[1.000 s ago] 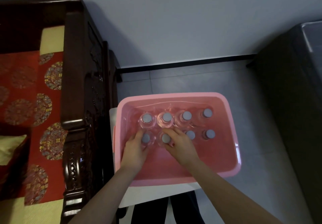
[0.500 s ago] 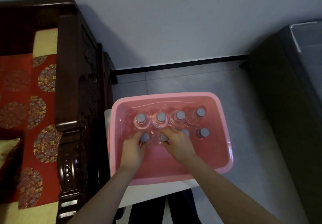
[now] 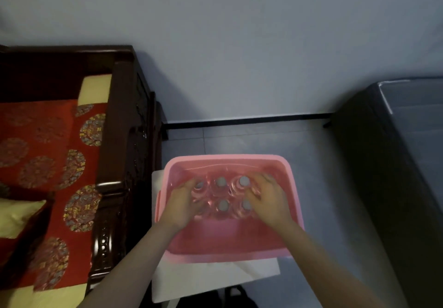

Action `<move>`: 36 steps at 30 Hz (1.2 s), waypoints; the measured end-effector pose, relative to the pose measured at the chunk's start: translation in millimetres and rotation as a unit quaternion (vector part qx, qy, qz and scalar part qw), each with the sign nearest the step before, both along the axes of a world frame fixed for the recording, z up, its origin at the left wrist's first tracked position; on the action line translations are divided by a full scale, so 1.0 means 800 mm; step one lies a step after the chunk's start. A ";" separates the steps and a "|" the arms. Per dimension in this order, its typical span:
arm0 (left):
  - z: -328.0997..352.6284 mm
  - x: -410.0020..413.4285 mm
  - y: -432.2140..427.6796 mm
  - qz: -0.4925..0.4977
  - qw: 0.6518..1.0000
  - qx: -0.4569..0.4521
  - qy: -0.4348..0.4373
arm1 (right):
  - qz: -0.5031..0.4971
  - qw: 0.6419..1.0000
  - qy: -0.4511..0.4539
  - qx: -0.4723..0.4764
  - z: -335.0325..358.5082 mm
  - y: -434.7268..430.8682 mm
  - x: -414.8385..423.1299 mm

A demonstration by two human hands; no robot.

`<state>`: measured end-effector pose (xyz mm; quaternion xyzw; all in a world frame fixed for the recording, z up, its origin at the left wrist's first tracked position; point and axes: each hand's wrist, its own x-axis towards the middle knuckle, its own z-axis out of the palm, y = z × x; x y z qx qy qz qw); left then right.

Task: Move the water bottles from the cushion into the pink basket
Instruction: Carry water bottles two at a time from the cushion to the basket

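Bottles stand upright, clustered inside the basket. Left hand and right hand lie on the cluster's outer bottles, one each side; grip cannot be determined. Basket sits on white bench, beside the cushion.

wht stand, pink basket on top

one pink basket holds five water bottles with grey caps in view, three in the far row and two in the near row. any others under the hands cannot be counted. there are two hands, left and right, and one red cushion at the left.
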<state>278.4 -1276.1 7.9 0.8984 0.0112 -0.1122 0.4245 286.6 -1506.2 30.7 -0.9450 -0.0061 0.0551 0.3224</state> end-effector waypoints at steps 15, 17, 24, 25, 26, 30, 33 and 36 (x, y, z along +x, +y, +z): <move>0.297 -0.060 0.027 0.243 0.933 -0.017 -0.265 | 0.101 0.963 -0.248 0.015 0.263 0.016 0.030; 0.322 -0.094 0.054 0.279 0.916 -0.011 -0.288 | 0.131 0.957 -0.257 0.023 0.284 0.033 0.018; 0.366 -0.281 0.171 0.401 0.868 -0.051 -0.288 | 0.243 0.945 -0.144 0.166 0.307 0.142 -0.053; 0.366 -0.310 0.185 0.415 0.863 -0.045 -0.285 | 0.254 0.940 -0.111 0.201 0.309 0.160 -0.063; 0.365 -0.338 0.199 0.432 0.856 -0.041 -0.282 | 0.270 0.931 -0.077 0.232 0.310 0.179 -0.075; 0.353 -0.443 0.235 0.506 0.813 -0.061 -0.282 | 0.309 0.904 -0.020 0.294 0.296 0.249 -0.113; 0.331 -0.534 0.261 0.576 0.768 -0.069 -0.272 | 0.363 0.891 0.004 0.271 0.283 0.318 -0.164; 0.317 -0.605 0.295 0.618 0.736 -0.081 -0.264 | 0.413 0.877 0.011 0.246 0.274 0.385 -0.213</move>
